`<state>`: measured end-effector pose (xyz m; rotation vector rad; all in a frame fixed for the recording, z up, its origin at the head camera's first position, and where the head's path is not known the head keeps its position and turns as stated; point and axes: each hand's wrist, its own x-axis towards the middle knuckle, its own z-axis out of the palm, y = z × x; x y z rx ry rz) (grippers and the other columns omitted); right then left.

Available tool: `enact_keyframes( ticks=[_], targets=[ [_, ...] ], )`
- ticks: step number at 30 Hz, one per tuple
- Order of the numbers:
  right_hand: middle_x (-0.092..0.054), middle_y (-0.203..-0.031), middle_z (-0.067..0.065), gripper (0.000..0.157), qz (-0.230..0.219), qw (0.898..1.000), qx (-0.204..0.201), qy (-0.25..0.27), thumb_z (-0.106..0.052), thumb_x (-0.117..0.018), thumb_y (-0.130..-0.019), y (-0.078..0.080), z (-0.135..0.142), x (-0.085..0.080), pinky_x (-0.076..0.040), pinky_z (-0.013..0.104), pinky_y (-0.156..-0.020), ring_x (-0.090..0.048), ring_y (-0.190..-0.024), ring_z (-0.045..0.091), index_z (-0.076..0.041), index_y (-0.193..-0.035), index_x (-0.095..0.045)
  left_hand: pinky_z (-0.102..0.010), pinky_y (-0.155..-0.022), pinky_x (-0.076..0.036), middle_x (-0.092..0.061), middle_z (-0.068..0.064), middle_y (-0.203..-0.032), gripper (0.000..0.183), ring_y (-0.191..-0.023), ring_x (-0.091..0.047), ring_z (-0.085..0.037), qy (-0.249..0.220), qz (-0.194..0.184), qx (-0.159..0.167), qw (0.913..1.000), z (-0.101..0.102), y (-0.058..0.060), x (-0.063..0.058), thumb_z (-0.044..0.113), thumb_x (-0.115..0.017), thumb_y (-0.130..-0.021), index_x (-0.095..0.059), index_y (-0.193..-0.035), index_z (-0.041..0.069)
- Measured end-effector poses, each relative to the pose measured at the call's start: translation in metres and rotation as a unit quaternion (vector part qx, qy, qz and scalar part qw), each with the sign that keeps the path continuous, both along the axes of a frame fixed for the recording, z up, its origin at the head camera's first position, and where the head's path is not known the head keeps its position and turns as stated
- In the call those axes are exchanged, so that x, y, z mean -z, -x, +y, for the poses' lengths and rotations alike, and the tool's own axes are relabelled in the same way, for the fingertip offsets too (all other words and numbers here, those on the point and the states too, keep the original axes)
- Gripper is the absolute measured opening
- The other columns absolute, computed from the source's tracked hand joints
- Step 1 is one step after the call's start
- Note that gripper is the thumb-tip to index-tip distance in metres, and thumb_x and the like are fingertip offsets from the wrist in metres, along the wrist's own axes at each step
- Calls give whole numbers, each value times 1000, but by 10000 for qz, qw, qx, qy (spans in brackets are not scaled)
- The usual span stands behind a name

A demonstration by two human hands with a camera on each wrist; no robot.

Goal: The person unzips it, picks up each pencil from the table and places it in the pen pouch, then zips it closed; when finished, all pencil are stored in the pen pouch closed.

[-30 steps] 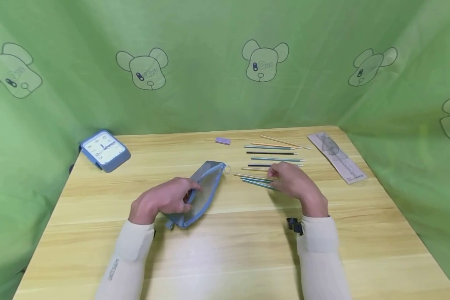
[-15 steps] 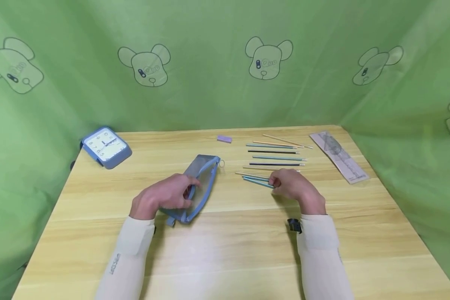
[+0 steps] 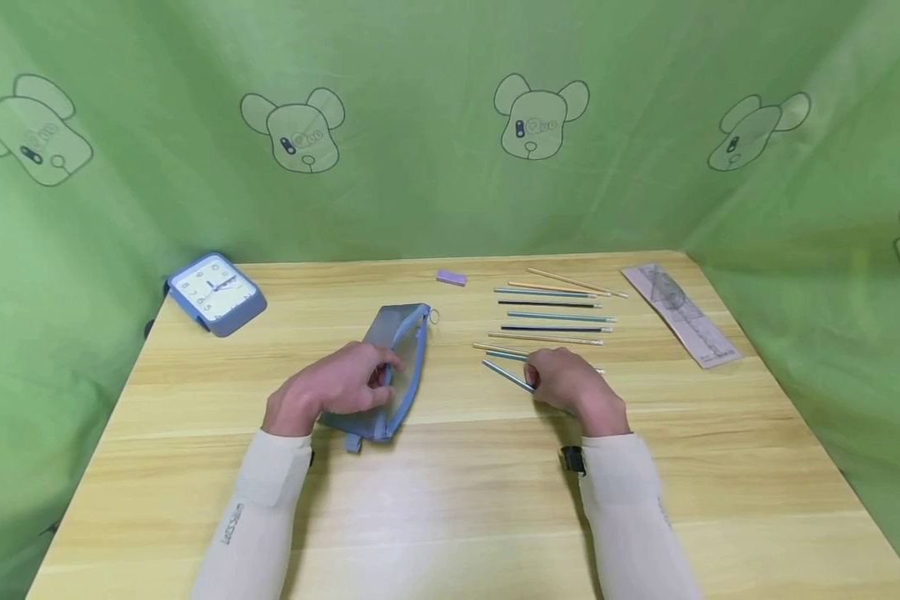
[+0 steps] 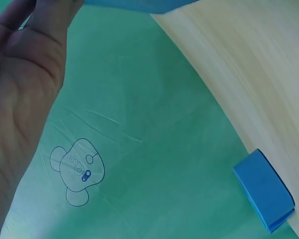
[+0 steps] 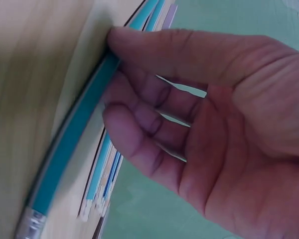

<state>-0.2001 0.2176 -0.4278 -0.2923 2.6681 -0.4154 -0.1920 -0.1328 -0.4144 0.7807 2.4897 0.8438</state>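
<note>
My left hand (image 3: 337,379) grips the near-left side of a grey-blue zippered pencil case (image 3: 385,325), thumb and fingers at its parted opening. In the left wrist view, only a blue strip of the case (image 4: 139,4) shows at the top. My right hand (image 3: 570,382) pinches a teal pencil (image 3: 506,374) between thumb and fingertips. The right wrist view shows this pencil (image 5: 70,134) slanting past the thumb, its metal eraser band at the lower end. Just beyond the hand lies another teal pencil (image 3: 502,355), partly hidden by it.
Several pencils (image 3: 558,317) lie in a row on the wooden table (image 3: 450,508) beyond my right hand. A purple eraser (image 3: 451,277) sits at the back. A ruler set in a packet (image 3: 681,315) lies at right, and a blue clock (image 3: 217,293) stands at back left.
My right hand has taken hold of the teal pencil and drawn it left and nearer, angling it away from its neighbour. The pencil case has turned slightly in my left hand.
</note>
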Motion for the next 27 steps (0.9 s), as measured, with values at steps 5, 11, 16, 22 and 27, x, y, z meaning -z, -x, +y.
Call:
enact_keyframes(
  ticks=[5,11,16,22,27],
  targets=[
    [-56,-80,3,19,-1,9998,-177,119,8,-68,-80,-3,-15,1,-40,30,-63,-51,-74,20,-9,-88,-65,-22,-59,-46,-62,1,-77,30,-67,-54,-8,-324,290,-299,9986,2,3,2,15,-68,-101,-75,-126,-1],
    [-56,-81,2,18,53,9993,-193,331,4,-72,-82,-4,-25,6,-41,29,-66,-51,-76,19,-9,-94,-65,-23,-57,-49,-65,-3,-79,26,-67,-56,-10,-414,423,-562,9967,3,4,1,12,-66,-99,-76,-120,-1],
    [-57,-84,3,21,69,9958,28,908,1,-71,-90,-4,-26,9,-43,30,-68,-52,-76,18,-6,-107,-61,-24,-58,-48,-62,-5,-81,32,-69,-54,-12,-362,510,-625,9961,4,3,-1,9,-67,-98,-72,-127,-3],
    [-63,-91,7,29,514,9796,97,1938,2,-67,-92,-2,-26,4,-50,29,-74,-57,-82,19,-4,-119,-57,-25,-58,-47,-59,-6,-82,43,-70,-54,-14,-303,457,-691,9961,6,4,0,6,-69,-98,-65,-140,-3],
    [-67,-99,10,32,403,9593,102,2795,4,-66,-93,-4,-32,-8,-55,25,-77,-62,-88,20,-3,-123,-58,-25,-57,-47,-59,-8,-84,48,-70,-54,-14,-273,461,-690,9962,7,4,1,5,-69,-98,-62,-144,-4]
  ],
)
